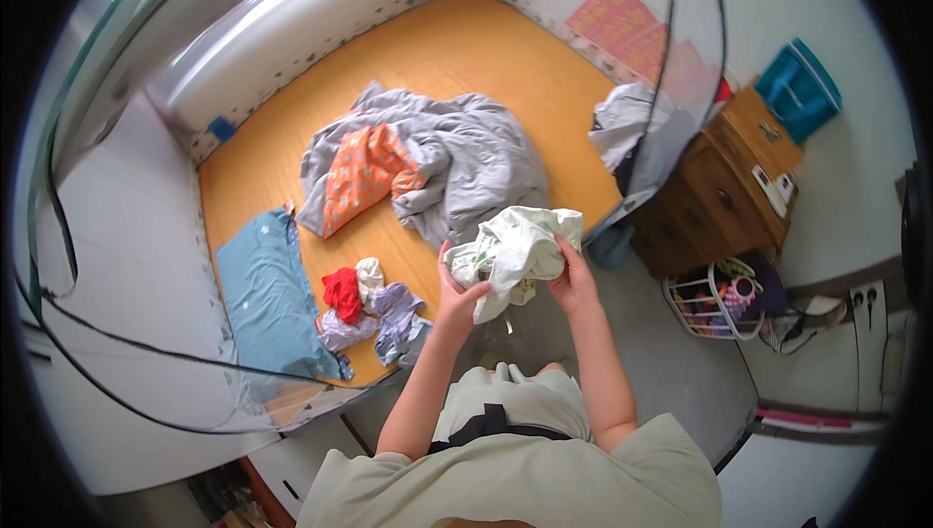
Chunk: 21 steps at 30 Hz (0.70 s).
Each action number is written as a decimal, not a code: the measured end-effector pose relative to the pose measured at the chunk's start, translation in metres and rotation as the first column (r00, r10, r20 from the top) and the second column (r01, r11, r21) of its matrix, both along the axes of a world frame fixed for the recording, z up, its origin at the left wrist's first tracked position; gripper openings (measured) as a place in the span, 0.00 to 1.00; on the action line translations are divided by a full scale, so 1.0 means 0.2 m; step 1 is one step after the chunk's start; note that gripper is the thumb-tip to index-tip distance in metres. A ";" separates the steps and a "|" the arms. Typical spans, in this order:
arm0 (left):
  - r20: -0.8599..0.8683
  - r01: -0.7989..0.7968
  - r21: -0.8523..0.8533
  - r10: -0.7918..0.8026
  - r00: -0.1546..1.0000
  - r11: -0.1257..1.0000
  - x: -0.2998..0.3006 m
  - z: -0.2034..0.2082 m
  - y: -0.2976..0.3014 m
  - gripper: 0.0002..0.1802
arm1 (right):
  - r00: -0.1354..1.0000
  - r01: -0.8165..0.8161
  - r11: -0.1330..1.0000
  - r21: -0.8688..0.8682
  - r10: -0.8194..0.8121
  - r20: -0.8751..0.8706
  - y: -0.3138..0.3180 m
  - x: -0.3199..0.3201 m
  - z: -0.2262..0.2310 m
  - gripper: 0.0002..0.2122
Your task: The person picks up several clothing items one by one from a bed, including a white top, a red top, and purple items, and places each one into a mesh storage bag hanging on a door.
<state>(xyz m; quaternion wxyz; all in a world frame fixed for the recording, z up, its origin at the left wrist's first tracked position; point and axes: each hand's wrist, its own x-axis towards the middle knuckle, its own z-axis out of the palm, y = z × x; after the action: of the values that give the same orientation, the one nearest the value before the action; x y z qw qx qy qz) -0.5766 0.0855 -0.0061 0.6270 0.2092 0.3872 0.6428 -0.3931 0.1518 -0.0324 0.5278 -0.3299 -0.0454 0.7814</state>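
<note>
A bunched white cloth garment with a small green print hangs between my two hands, in front of my body near the bed's edge. My left hand grips its left side, thumb over the fabric. On the other side my right hand has its fingers closed on the cloth's edge. Folds hide the garment's exact kind, and a short tag or string dangles below. To the left, a small pile of clothes lies on the bed: a red piece, a white one and lavender-blue ones.
A rumpled grey quilt with an orange patterned part covers the middle of the yellow bed mat. A blue pillow lies left. Right stand a wooden drawer cabinet and a white basket. Dark net cords cross the view.
</note>
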 end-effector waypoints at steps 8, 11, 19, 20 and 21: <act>-0.204 0.353 -0.046 -0.355 0.912 0.934 0.74 0.10 0.00 0.53 | 0.977 0.207 0.977 0.057 -0.210 0.041 -0.20 0.66 0.14 0.18; -0.213 0.375 -0.056 -0.378 0.901 0.925 0.99 0.13 -0.02 0.39 | 0.937 0.273 0.956 0.109 -0.290 0.195 -0.32 0.92 0.26 0.20; -0.124 0.520 -0.095 -0.528 0.840 0.849 1.54 0.18 -0.10 0.25 | 0.878 0.211 0.956 0.206 -0.278 0.390 -0.66 1.54 0.29 0.22; -0.097 0.547 -0.102 -0.555 0.826 0.831 1.59 0.16 -0.10 0.24 | 0.865 0.219 0.953 0.210 -0.289 0.411 -0.69 1.59 0.28 0.23; -0.072 0.572 -0.106 -0.580 0.811 0.813 1.64 0.17 -0.10 0.23 | 0.853 0.233 0.948 0.215 -0.305 0.423 -0.73 1.64 0.27 0.23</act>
<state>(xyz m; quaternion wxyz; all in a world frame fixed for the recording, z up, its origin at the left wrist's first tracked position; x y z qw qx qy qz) -0.2484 0.0650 0.0284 0.7797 0.3236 0.3620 0.3953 -0.0650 0.0054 0.0217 0.6313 -0.4625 -0.1809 0.5957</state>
